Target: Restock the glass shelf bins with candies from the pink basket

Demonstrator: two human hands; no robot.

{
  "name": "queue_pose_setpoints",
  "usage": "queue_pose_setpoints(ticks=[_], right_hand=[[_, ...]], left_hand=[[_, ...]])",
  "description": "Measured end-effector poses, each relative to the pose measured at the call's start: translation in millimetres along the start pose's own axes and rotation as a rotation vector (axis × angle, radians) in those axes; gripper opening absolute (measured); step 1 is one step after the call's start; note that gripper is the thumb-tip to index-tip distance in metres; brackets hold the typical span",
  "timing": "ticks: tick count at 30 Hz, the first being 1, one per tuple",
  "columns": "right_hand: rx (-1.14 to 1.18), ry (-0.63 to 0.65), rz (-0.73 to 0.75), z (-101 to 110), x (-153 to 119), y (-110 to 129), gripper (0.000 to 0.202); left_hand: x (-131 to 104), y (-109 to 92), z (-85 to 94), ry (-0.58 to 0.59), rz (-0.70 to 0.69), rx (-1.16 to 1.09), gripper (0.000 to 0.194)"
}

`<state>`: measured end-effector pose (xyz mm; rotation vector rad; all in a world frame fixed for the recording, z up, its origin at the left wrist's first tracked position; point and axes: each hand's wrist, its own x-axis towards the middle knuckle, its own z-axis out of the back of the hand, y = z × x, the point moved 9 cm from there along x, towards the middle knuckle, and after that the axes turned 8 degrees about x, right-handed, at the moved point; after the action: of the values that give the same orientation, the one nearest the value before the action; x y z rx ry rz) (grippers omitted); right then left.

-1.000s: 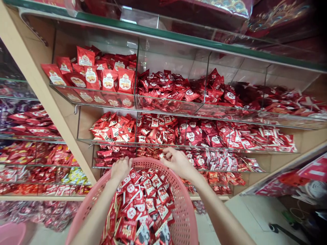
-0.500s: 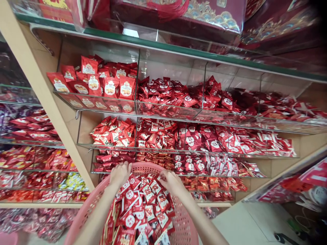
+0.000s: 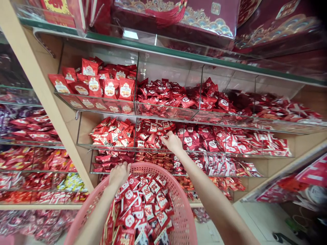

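A pink plastic basket [image 3: 182, 200] full of small red-and-white snack packets [image 3: 146, 194] stands right in front of me. My left hand [image 3: 119, 174] is closed over its far rim, on the left side. My right hand [image 3: 173, 142] is stretched out to the shelf, above a glass-fronted compartment of red packets with white labels [image 3: 153, 127]. Its thumb and fingers look slightly apart, close to the packets at that compartment's right side. No packet shows in this hand.
Glass dividers split the shelves into compartments of red packets, including larger cookie packets [image 3: 93, 85] at upper left. A glass shelf edge [image 3: 163, 49] runs overhead, with purple gift boxes [image 3: 204, 20] on it. A wooden upright [image 3: 55, 112] stands left. Bagged goods [image 3: 38, 224] lie below.
My right hand has moved from the packets in the basket up and forward to the shelf compartment. The left hand stays on the basket rim.
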<state>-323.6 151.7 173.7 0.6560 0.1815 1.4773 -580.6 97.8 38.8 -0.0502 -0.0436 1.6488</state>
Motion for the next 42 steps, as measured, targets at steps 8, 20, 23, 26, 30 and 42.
queue_pose_setpoints(ticks=[8,20,23,26,30,42], right_hand=[[0.063,0.084,-0.088,-20.2,2.8,-13.7,0.044],[0.374,-0.016,-0.081,-16.2,9.4,-27.7,0.03],[0.643,-0.063,0.033,-9.4,7.8,-21.6,0.036],[0.895,-0.107,0.17,5.0,-10.6,-6.9,0.036],[0.901,0.058,0.35,0.5,-59.0,27.9,0.031],[-0.072,0.56,0.599,-137.6,-116.6,40.4,0.028]], left_hand=[[-3.5,-3.6,5.7,0.006,0.004,0.038,0.045],[-0.8,-3.0,2.8,-0.014,-0.009,0.029,0.046],[-0.3,-2.7,2.0,-0.017,-0.007,0.033,0.047],[-0.3,-2.9,1.4,-0.013,-0.003,0.039,0.047],[-0.9,-3.9,2.2,-0.008,0.0,0.04,0.046],[-0.5,-4.6,3.3,-0.028,-0.017,0.053,0.045]])
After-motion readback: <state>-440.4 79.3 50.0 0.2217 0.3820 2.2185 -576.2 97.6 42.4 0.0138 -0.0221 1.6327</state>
